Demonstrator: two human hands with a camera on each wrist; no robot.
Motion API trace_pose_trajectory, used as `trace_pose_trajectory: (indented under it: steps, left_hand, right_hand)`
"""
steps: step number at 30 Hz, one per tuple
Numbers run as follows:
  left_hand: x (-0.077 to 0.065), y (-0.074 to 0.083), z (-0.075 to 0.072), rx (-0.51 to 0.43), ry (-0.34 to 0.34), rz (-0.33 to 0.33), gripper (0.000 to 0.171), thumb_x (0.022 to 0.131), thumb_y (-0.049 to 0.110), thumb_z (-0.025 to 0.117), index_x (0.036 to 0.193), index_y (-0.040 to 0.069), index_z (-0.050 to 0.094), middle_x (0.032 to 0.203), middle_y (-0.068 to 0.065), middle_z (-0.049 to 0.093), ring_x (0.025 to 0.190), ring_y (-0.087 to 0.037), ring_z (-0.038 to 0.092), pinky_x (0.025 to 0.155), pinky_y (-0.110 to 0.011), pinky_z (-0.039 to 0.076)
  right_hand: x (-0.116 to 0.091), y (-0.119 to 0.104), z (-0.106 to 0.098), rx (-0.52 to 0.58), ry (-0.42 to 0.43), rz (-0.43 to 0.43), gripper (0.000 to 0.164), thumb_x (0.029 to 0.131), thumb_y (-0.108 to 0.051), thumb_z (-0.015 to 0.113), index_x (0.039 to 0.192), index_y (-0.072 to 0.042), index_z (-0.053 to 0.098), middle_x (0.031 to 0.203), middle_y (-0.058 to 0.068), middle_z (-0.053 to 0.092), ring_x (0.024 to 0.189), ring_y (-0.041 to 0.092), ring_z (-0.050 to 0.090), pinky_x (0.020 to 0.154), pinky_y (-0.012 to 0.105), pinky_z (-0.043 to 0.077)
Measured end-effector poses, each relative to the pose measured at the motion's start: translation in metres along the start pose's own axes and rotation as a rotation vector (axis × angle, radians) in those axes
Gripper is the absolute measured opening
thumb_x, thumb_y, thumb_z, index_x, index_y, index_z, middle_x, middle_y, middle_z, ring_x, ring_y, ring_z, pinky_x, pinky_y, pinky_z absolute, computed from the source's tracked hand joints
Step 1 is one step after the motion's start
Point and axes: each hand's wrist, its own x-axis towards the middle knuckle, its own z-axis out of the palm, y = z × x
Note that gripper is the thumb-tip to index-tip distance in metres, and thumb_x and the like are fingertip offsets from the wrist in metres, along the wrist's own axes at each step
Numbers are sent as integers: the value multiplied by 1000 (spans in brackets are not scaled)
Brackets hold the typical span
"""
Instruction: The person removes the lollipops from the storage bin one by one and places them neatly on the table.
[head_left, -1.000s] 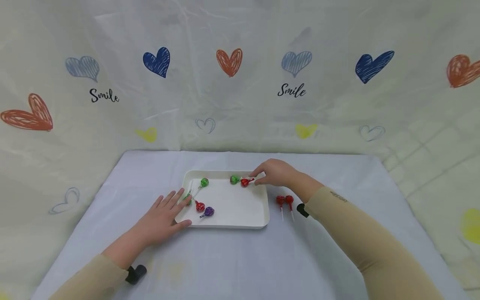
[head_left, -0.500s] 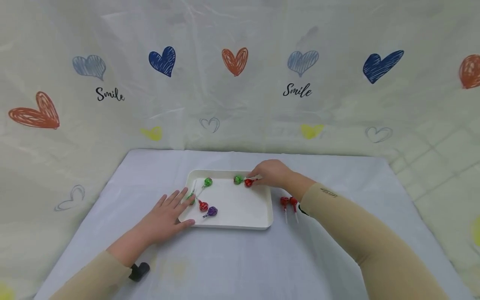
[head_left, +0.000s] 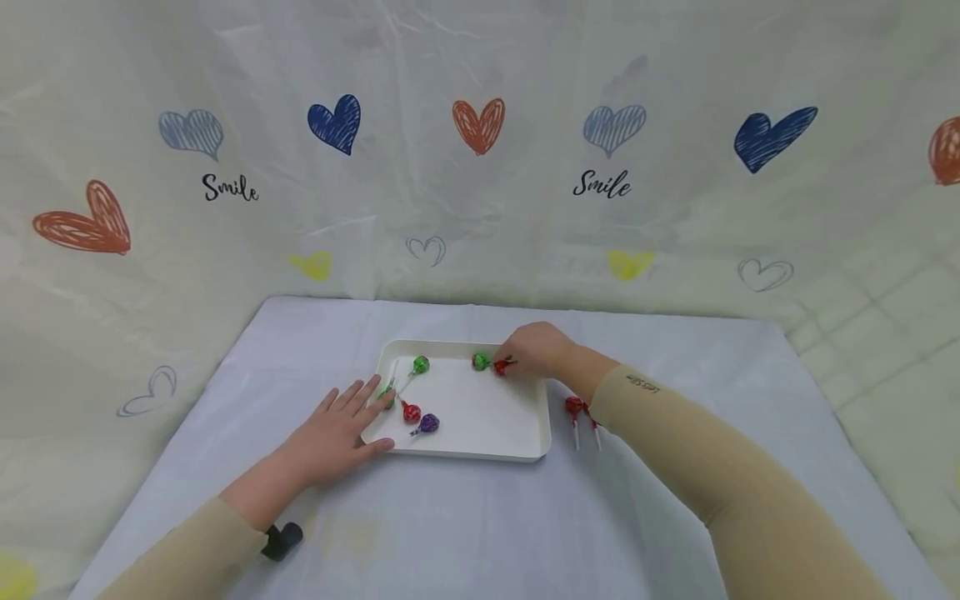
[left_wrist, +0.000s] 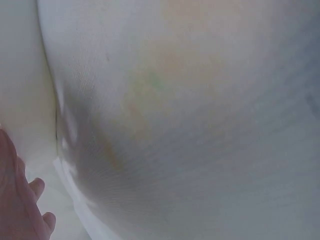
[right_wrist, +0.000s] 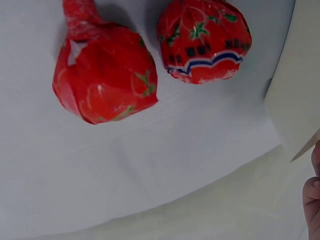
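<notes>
A white tray lies on the cloth-covered table in the head view. My left hand rests with spread fingers on its left rim, partly covering a green lollipop. At the tray's back right corner, my right hand pinches a red lollipop near its stick; the fingertips are partly hidden. A green lollipop lies just left of it. Toward the tray's left side are another green lollipop, a red-and-white one and a purple one.
Right of the tray, two red lollipops lie on the cloth: one shows fully, the other is partly behind the right sleeve. They fill the top of the right wrist view as red wrappers. A hanging heart-printed sheet stands behind the table.
My right hand has moved slightly left and in over the red lollipop, its fingers closing and covering the stick. The left hand keeps its place on the tray. The head view has shifted slightly.
</notes>
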Motion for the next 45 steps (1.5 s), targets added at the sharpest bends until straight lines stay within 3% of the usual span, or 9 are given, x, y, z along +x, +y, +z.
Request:
trace_pose_trajectory:
  steps: [6,13,24,31,45]
  left_hand:
    - [1,1,1,4,-8,2,81,94,67,48,159,25,24,167,-5,7,151,-35,11,119,-60,9]
    - [1,-1,2,13,-2,-3,81,94,67,48,159,25,24,167,-5,7,151,-35,11,119,-60,8]
    - [-2,1,-4,-10,9,4,80,94,65,50,159,24,25,167,-7,8,151,-36,12,119,-60,8]
    - [-2,1,-2,-13,7,12,80,94,66,48,159,24,26,167,-7,9,151,-36,13,119,-61,9]
    - [-2,0,0,-24,14,10,80,94,65,50,158,24,26,167,-7,9,150,-36,13,118,-61,9]
  right_hand:
    - [1,-2,0,1,-19,-11,19,93,-23,71,110,-29,75,89,-13,66,82,11,57,79,30,52]
    - [0,-7,-1,57,-27,36,23,92,-26,72,115,-27,76,104,-10,72,96,11,63,91,34,52]
    - [-12,-18,-5,155,-52,14,17,90,-26,76,106,-27,78,93,-13,69,87,9,59,85,32,52]
    - [-16,-28,-2,147,-73,24,14,89,-32,76,102,-30,78,85,-16,66,82,6,57,81,29,50]
    - [-26,-27,-12,232,-80,41,22,90,-25,75,112,-25,77,87,-15,67,85,8,59,83,31,51]
